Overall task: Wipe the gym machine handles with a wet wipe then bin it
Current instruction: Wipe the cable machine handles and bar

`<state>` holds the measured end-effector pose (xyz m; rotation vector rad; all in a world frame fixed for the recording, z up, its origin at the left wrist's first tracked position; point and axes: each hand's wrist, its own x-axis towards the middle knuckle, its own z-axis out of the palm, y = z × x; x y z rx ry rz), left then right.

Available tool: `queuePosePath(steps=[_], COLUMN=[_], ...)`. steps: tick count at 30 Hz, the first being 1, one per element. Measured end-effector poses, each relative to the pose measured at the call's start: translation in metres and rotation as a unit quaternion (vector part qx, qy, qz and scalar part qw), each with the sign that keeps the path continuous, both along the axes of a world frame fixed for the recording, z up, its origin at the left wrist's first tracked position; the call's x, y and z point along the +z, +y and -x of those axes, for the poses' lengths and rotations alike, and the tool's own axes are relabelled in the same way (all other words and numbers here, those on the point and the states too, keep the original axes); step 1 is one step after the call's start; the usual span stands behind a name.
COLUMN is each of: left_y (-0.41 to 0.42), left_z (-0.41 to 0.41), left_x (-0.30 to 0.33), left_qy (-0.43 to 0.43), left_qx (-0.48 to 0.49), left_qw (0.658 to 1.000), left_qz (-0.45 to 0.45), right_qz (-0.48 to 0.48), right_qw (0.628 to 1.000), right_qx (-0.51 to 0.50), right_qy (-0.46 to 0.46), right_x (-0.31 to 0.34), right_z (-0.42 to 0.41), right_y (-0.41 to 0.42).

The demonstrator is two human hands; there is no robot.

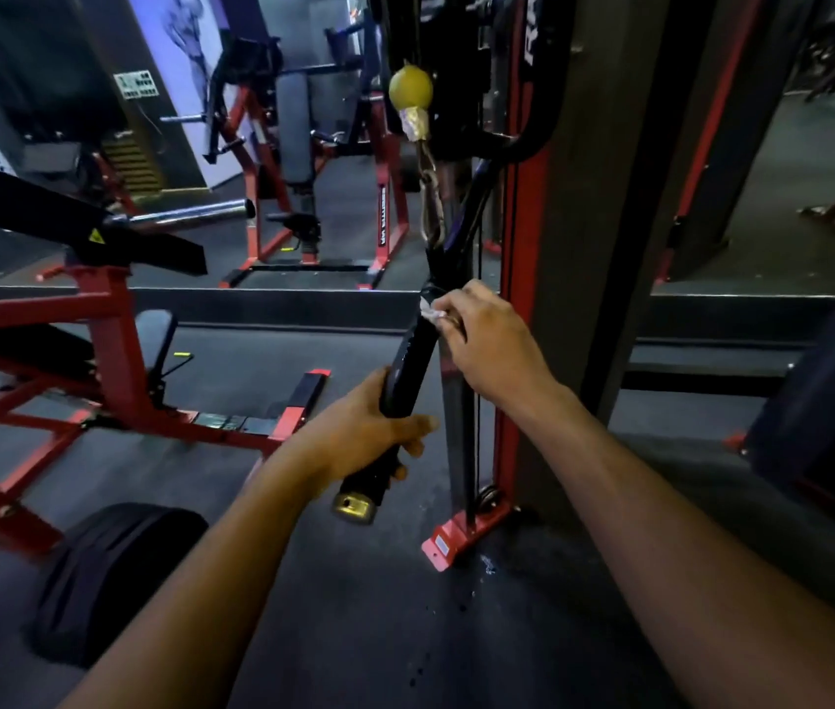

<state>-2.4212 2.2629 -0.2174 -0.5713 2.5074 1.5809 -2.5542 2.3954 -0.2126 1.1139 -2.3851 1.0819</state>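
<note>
A black rubber handle of a cable bar hangs tilted in the middle of the view, with a brass end cap at its lower end. My left hand grips the handle's lower part. My right hand pinches a small white wet wipe against the handle's upper end. Most of the wipe is hidden under my fingers. The bar runs up to a chain and a yellow ball stopper.
The red and black cable machine column stands right behind the handle, its red foot plate on the dark floor. A red bench frame and a black roller pad sit to the left. More red machines stand farther back.
</note>
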Motion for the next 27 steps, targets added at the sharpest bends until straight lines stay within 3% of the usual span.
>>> queuePosePath(steps=[2,7,12,14,16,19,23,27], left_y=[0.001,-0.010,-0.021,-0.021,-0.015,-0.002,0.004,0.006], left_z=[-0.002,-0.007,-0.015,-0.017,-0.018,-0.023,-0.026,-0.018], left_x=[-0.002,-0.016,-0.015,-0.016,-0.017,-0.023,-0.026,-0.030], left_qy=[-0.018,0.008,0.011,0.026,0.046,0.044,0.003,-0.010], left_qx=[0.014,0.050,0.065,0.079,0.082,0.100,0.141,0.170], left_qw=[0.998,0.999,0.998,0.996,0.979,0.905,0.893,0.887], left_qz=[0.053,-0.008,-0.019,0.040,0.181,0.410,0.427,0.429], right_qz=[-0.003,0.024,-0.033,-0.036,-0.026,-0.013,-0.005,0.040], right_qw=[1.000,0.999,0.987,0.989,0.994,0.994,0.983,0.985], right_qx=[0.015,0.028,0.117,0.087,0.047,0.056,0.152,0.132], right_qy=[0.003,0.028,0.103,0.112,0.100,0.092,0.099,0.100], right_x=[0.001,-0.001,-0.008,-0.003,0.004,0.003,-0.009,-0.003], right_z=[0.004,-0.008,-0.021,-0.005,0.010,0.014,0.018,0.047], right_y=[-0.003,-0.025,-0.019,-0.024,-0.032,-0.042,-0.030,-0.039])
